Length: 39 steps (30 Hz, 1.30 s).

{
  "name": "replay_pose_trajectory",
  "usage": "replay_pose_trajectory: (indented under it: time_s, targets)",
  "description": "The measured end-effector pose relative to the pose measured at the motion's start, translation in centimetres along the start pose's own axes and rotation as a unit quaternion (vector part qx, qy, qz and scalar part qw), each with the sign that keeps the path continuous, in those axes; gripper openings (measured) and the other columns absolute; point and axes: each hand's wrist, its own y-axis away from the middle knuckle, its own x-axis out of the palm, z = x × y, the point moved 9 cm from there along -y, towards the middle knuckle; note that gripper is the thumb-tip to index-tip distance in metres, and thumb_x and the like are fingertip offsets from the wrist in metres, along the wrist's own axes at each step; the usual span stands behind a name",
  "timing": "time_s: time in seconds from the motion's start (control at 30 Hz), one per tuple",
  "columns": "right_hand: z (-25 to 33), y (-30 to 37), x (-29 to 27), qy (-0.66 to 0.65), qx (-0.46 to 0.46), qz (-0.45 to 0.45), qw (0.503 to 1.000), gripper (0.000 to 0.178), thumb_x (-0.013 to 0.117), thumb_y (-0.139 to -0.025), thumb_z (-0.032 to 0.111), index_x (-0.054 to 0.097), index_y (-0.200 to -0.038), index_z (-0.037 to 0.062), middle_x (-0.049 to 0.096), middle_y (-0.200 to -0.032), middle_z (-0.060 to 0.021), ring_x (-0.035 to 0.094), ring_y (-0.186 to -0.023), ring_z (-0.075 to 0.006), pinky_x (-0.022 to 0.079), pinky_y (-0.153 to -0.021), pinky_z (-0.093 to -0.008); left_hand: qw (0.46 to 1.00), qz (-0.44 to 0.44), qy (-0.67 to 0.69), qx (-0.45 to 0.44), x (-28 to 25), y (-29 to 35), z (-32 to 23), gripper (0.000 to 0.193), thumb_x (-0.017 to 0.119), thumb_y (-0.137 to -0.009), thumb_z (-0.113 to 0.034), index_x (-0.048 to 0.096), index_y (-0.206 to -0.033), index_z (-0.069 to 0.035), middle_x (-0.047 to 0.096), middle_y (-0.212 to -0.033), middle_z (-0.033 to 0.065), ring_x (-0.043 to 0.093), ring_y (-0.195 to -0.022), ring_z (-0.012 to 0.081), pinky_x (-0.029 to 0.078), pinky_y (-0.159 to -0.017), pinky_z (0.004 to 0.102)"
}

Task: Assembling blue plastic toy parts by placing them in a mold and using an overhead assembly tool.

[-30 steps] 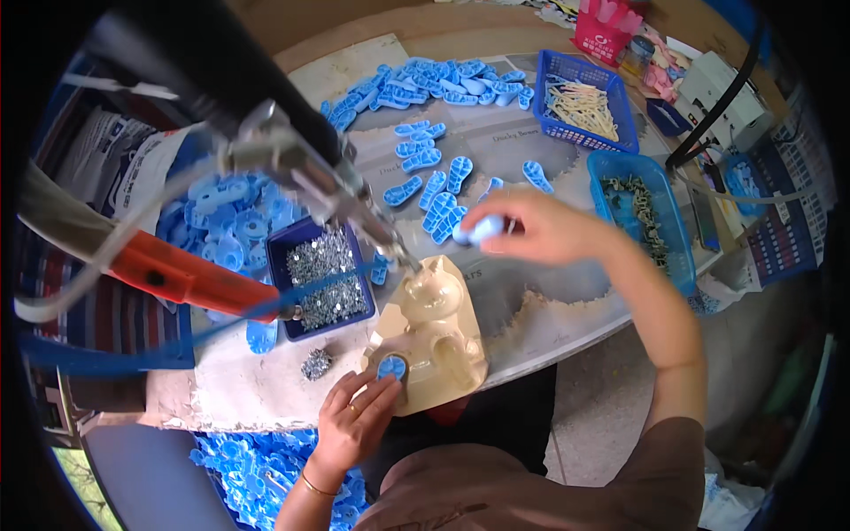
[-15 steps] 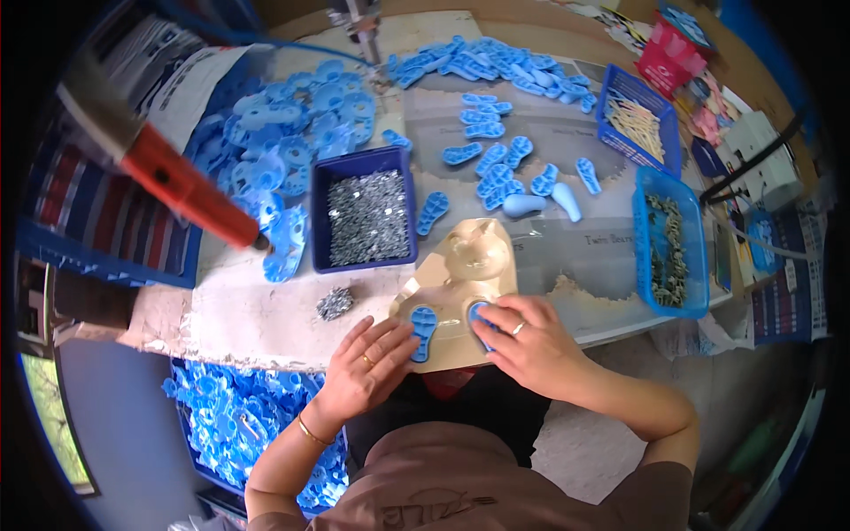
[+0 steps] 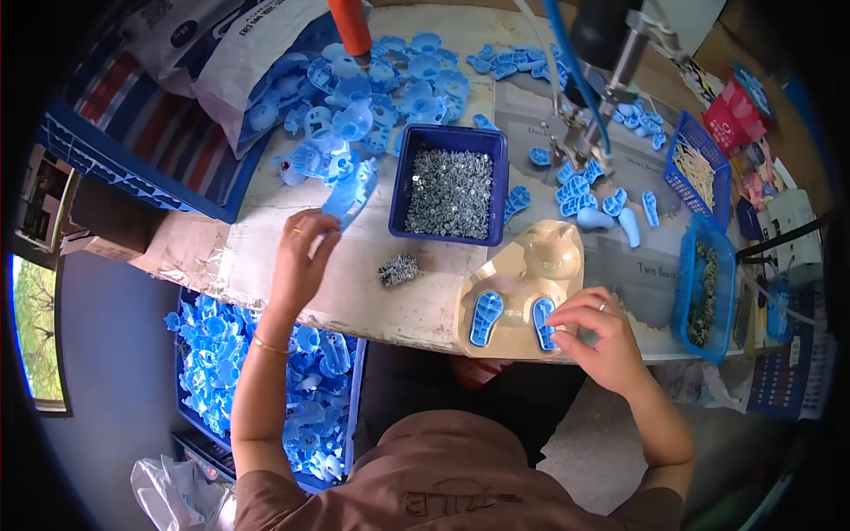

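My left hand [image 3: 305, 252] reaches to the left side of the table. Its fingers are closed on the near end of a light blue plastic shell [image 3: 354, 193], beside a heap of similar shells [image 3: 354, 115]. Close to the table's front edge lies a tan bear-shaped mould [image 3: 518, 332]. Two blue ribbed leg pieces sit in its hollows, the left leg piece [image 3: 485, 319] in full view and the right leg piece [image 3: 543, 324] next to my fingertips. My right hand [image 3: 606, 341] hovers at that right piece, thumb and fingers apart, with nothing seen between them.
A dark blue bin of small metal parts [image 3: 449, 190] stands mid-table, a small metal pile [image 3: 398, 270] before it. An orange-red tool [image 3: 351, 26] and a metal tool with hoses [image 3: 589, 124] hang overhead. Baskets stand right; a crate of blue shells [image 3: 221, 363] sits below.
My left hand has left the mould and reached forward and left to the blue shell. My right hand has drawn back slightly from the right leg piece. The view has shifted leftward.
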Motion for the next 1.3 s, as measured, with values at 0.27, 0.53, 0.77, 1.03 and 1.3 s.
replay_pose_trajectory:
  time_s: [0.27,0.53,0.77,1.03,1.3]
  targets:
    - [2.9,0.1,-2.3,0.013,-0.065,-0.072,0.995,0.016,0.072,-0.076,0.001,0.07,-0.092,0.0047,0.069,-0.095,-0.0063,0.059,-0.096,-0.025,0.046,-0.088,-0.0364,0.896,0.13,0.425,-0.021,-5.1,3.0,-2.0,0.007,0.065,-0.09,-0.01,0.064,-0.091,-0.003,0.066,-0.105,0.0115,0.057,-0.116,0.0278,0.044,-0.097,0.041]
    - [9.7,1.4,1.4,0.222,-0.242,0.004,0.945,0.044,0.08,-0.072,0.022,0.067,-0.112,0.0109,0.059,-0.124,-0.0069,0.058,-0.102,-0.0288,0.051,-0.084,-0.0394,0.907,0.233,0.261,0.233,5.5,3.2,-17.9,0.018,0.074,-0.077,-0.008,0.067,-0.093,-0.006,0.064,-0.114,0.0096,0.055,-0.12,0.038,0.044,-0.101,0.0469]
    - [3.2,0.4,4.5,0.29,-0.195,0.022,0.937,0.039,0.063,-0.075,0.005,0.066,-0.113,0.0092,0.063,-0.105,-0.0027,0.059,-0.091,-0.0196,0.053,-0.076,-0.0316,0.945,0.177,0.2,0.19,8.4,1.4,-17.5,0.057,0.08,-0.072,-0.016,0.056,-0.122,-0.01,0.05,-0.136,0.0129,0.042,-0.131,0.0386,0.039,-0.107,0.047]
    - [4.2,-0.7,3.9,0.265,-0.195,0.069,0.942,0.038,0.062,-0.076,0.001,0.066,-0.113,0.0043,0.062,-0.104,-0.0064,0.059,-0.093,-0.0223,0.052,-0.078,-0.0335,0.955,0.202,0.166,0.138,9.2,1.1,-17.3,0.083,0.083,-0.066,-0.018,0.044,-0.139,-0.006,0.044,-0.142,0.015,0.039,-0.133,0.0372,0.034,-0.111,0.0448]
    - [5.7,-3.3,-3.8,0.128,-0.171,-0.033,0.976,0.038,0.059,-0.077,-0.015,0.069,-0.11,0.0,0.063,-0.097,-0.0114,0.061,-0.087,-0.026,0.05,-0.073,-0.0324,0.961,0.044,0.266,0.067,7.5,1.2,-16.7,0.061,0.08,-0.072,-0.014,0.054,-0.128,-0.008,0.055,-0.124,0.012,0.05,-0.117,0.0323,0.042,-0.098,0.0434]
